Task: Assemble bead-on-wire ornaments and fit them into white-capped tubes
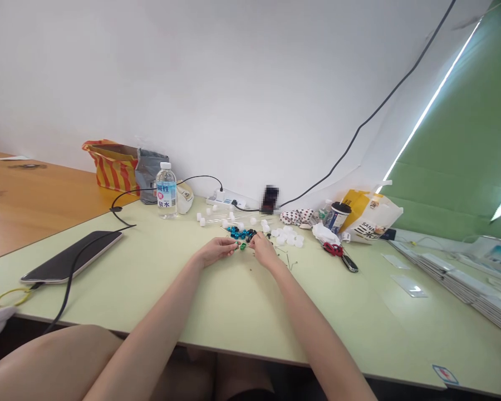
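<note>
My left hand (pixel 214 252) and my right hand (pixel 264 250) meet above the pale green tabletop (pixel 217 312), with their fingertips pinched close together. Between them hangs a small green bead (pixel 242 245), seemingly on a thin wire that is hard to make out. Shiny blue beads (pixel 236 232) and dark beads lie in a cluster just beyond my fingers. White plastic caps (pixel 286 236) are heaped to the right of that cluster, and more white pieces (pixel 225 223) are scattered to its left. Short bent wires (pixel 290 262) lie near my right hand.
Red-handled scissors (pixel 333 249) lie to the right. Along the wall stand a water bottle (pixel 166 190), a power strip (pixel 225 199), a lidded cup (pixel 338 217) and bags. A black-screened tablet or phone (pixel 70 256) lies left under a black cable. Stacked flat packets (pixel 451 284) sit far right.
</note>
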The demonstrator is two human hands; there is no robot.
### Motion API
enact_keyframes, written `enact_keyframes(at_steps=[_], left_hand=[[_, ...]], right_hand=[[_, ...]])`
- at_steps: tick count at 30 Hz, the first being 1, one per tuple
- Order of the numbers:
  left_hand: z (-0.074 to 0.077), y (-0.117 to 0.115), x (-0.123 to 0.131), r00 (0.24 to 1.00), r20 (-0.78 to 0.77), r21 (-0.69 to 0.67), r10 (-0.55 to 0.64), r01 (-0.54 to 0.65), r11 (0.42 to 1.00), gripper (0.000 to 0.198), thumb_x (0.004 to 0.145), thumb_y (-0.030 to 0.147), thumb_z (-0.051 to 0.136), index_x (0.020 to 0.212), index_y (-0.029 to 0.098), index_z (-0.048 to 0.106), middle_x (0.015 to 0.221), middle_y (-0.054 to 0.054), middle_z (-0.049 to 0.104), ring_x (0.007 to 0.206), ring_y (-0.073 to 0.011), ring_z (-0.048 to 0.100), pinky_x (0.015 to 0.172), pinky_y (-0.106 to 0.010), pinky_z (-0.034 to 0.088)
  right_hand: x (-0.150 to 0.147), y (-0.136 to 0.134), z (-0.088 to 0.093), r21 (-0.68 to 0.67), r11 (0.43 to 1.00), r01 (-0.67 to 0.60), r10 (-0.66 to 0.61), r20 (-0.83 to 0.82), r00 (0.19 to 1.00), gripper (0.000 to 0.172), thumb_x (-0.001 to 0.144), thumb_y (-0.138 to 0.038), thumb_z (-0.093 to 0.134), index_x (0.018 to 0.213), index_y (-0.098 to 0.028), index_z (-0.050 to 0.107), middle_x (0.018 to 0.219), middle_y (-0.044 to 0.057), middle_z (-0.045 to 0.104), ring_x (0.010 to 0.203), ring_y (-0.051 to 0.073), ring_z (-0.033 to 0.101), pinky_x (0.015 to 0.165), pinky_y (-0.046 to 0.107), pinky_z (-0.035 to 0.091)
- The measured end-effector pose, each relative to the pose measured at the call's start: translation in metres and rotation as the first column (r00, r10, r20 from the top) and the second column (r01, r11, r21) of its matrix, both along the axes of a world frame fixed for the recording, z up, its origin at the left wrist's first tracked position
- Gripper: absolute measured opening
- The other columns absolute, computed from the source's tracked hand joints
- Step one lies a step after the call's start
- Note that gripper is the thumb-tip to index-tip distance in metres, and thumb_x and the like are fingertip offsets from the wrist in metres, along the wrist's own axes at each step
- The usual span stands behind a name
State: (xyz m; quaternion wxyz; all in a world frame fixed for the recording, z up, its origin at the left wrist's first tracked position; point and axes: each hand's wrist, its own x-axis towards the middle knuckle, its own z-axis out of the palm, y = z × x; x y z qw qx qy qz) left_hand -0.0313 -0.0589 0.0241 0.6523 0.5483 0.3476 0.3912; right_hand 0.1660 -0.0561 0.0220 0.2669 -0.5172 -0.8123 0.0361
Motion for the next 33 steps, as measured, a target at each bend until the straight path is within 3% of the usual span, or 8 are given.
enact_keyframes(at_steps=[6,12,21,29,33], left_hand=[[0.004,-0.007,0.003,0.991,-0.062,0.023,-0.115,0.117,0.993,0.038,0.057,0.030,0.077,0.091,0.015,0.071,0.071,-0.004,0.062,0.060,-0.0098,0.049,0.058,-0.024,0.039],[0.008,-0.014,0.005,0.983,-0.112,0.063,-0.145,0.153,0.986,0.032,0.058,0.030,0.075,0.087,0.016,0.071,0.064,-0.002,0.057,0.054,-0.0087,0.044,0.050,-0.022,0.031],[0.012,-0.018,0.006,0.980,-0.148,0.078,-0.134,0.147,0.986,0.030,0.057,0.029,0.075,0.084,0.016,0.072,0.059,0.001,0.054,0.053,-0.0089,0.041,0.051,-0.023,0.031],[0.010,-0.017,0.009,0.960,-0.262,0.134,-0.101,0.140,0.981,0.032,0.054,0.031,0.075,0.083,0.016,0.073,0.066,-0.003,0.061,0.058,-0.0116,0.047,0.053,-0.023,0.036],[0.010,-0.017,0.010,0.940,-0.332,0.188,-0.079,0.148,0.971,0.032,0.054,0.031,0.075,0.083,0.017,0.073,0.060,-0.001,0.058,0.053,-0.0105,0.044,0.049,-0.022,0.033]], right_hand=[[0.006,-0.016,0.008,0.128,0.991,-0.043,0.043,0.003,0.999,0.015,0.080,-0.003,0.044,0.079,-0.017,0.051,0.089,0.003,0.048,0.074,0.013,0.051,0.066,0.024,0.039],[0.000,-0.028,0.011,0.131,0.987,-0.091,0.078,0.098,0.992,0.012,0.081,-0.007,0.044,0.078,-0.017,0.051,0.089,0.005,0.049,0.075,0.014,0.051,0.064,0.024,0.038],[0.003,-0.028,0.014,0.146,0.986,-0.077,0.055,0.149,0.987,0.014,0.081,-0.005,0.043,0.079,-0.016,0.051,0.090,0.006,0.050,0.080,0.016,0.051,0.068,0.025,0.038],[-0.005,-0.044,0.025,0.171,0.983,-0.072,0.012,0.331,0.943,0.011,0.082,-0.006,0.047,0.083,-0.015,0.054,0.093,0.010,0.052,0.081,0.020,0.051,0.069,0.028,0.038],[-0.007,-0.046,0.026,0.181,0.979,-0.090,0.013,0.391,0.921,0.013,0.082,-0.005,0.046,0.085,-0.014,0.055,0.094,0.010,0.052,0.082,0.021,0.051,0.070,0.030,0.038]])
